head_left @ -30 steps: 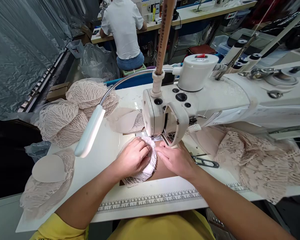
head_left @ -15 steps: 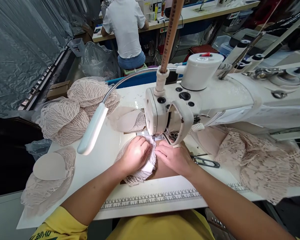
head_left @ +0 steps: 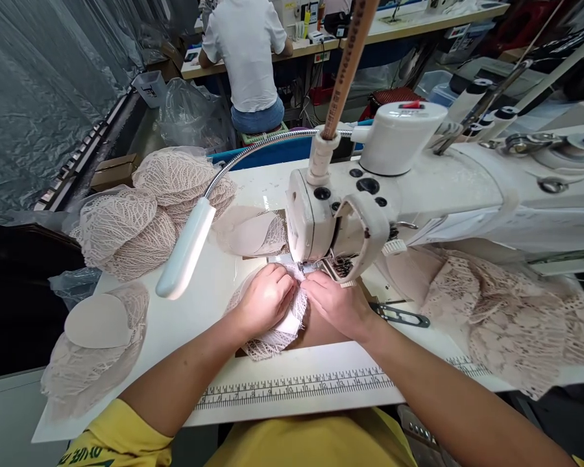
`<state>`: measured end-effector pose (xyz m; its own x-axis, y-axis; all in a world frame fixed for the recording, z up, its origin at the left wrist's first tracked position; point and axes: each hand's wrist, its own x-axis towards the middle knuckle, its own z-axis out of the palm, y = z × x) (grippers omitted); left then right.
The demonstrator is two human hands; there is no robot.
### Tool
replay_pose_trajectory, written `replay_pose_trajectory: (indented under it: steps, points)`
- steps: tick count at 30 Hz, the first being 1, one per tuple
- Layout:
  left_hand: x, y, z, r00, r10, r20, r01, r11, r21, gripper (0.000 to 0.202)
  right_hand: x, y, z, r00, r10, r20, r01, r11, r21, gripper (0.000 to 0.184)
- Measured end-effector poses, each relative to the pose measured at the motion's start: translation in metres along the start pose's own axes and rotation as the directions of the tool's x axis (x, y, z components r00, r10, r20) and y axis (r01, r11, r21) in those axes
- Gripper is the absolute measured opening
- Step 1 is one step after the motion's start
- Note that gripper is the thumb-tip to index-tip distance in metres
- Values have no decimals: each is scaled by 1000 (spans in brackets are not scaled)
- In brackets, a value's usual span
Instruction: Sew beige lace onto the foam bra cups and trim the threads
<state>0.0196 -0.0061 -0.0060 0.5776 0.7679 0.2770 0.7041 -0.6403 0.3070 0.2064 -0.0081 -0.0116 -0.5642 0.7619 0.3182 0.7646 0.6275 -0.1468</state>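
Observation:
A pale lace cup piece (head_left: 272, 342) lies at the sewing machine (head_left: 321, 214), its upper edge near the needle area. My left hand (head_left: 268, 297) rests on it with fingers bent and closed, gripping the lace and its white lining. At the piece's right edge, my right hand (head_left: 339, 305) pinches the border just below the presser area; its fingertips are partly hidden. The needle and foot are mostly covered by the machine head. Thread snips (head_left: 403, 315) lie right of my right hand.
Lace cups (head_left: 126, 227) are piled at the back left. A lace piece with a round pad (head_left: 97, 321) lies at the left, and more lace (head_left: 511, 318) at the right. A lamp (head_left: 185, 250) arches over the table. A printed ruler (head_left: 292, 387) runs along the front; a person (head_left: 246, 58) sits beyond.
My right fingers have moved slightly left and up against the lace edge. Both hands stay on the piece, and the camera view has shifted a little.

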Motion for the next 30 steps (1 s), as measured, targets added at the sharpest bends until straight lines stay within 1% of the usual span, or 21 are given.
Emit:
replay_pose_trajectory:
  steps: [5, 12, 15, 17, 24, 27, 30]
  points:
    - [-1, -4, 2, 1000, -2, 11, 2, 1000, -6, 20, -3, 2, 0, 1000, -6, -1, 6, 999, 53, 30]
    - [-4, -6, -1, 999, 22, 45, -19, 998, -64, 19, -7, 4, -2, 997, -40, -63, 43, 998, 37, 25]
    - [-4, -6, -2, 998, 25, 65, -22, 999, -47, 19, -7, 4, -4, 997, -44, -63, 45, 999, 19, 23]
    - [-3, -7, -3, 997, 25, 71, -24, 1000, -17, 20, -7, 5, -5, 999, -33, -42, 34, 999, 26, 21]
    - [2, -18, -6, 998, 38, 54, -41, 997, 65, 22, -3, 5, -1, 994, 67, 84, -68, 998, 4, 32]
    - [4, -20, -7, 998, 43, 38, -46, 996, 82, 22, -3, 5, 1, 993, 82, 82, -82, 997, -4, 35]
    - [4, -17, -9, 996, 88, 25, -90, 990, 111, 21, -5, 7, 3, 995, 93, 40, -93, 996, 5, 37]
